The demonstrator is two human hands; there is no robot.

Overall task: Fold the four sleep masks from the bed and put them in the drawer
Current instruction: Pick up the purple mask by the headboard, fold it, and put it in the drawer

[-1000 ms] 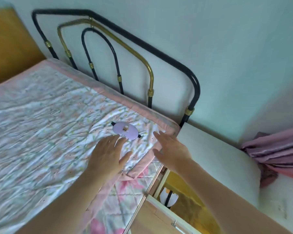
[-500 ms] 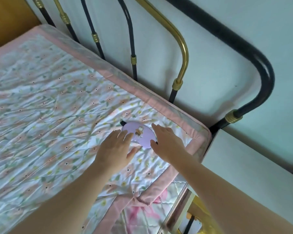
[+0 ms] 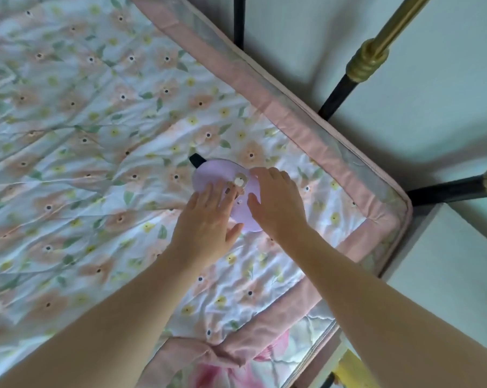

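Both hands rest on a lilac sleep mask near the corner of the bed.

The bed [image 3: 102, 113] fills most of the view, spread with a floral quilt [image 3: 68, 191] edged in pink, its corner by the pale wall [image 3: 419, 93]. A metal headboard [image 3: 337, 96] of black and brass bars stands between the quilt's edge and the wall. Two bare forearms reach in from below. The left hand [image 3: 206, 222] lies flat, fingers [image 3: 208, 196] straight and close together, their tips on the near side of the sleep mask [image 3: 217, 175]; it grips nothing. The right hand [image 3: 278, 203] lies over the mask's right part, fingers loosely extended, thumb on the fabric; whether it pinches the mask cannot be told. The mask lies flat on the quilt, a black strap end [image 3: 196, 159] showing at its far left.
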